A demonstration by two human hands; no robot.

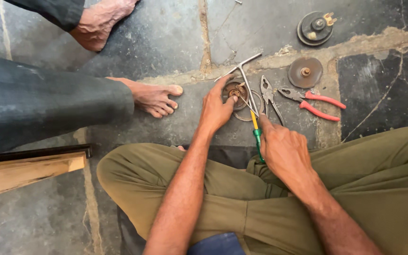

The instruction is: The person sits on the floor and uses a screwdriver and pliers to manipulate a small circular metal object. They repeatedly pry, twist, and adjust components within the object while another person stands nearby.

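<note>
I sit cross-legged on the stone floor (166, 42) with a small round metal part (236, 89) just beyond my knees, and my left hand (216, 109) presses on its near left edge, fingers spread, to pin it flat. My right hand (284, 151) has a closed grip on a screwdriver (255, 127) with a yellow and green handle, its tip angled into the part's centre. Two pairs of pliers (312, 101) lie just right, within reach.
</note>
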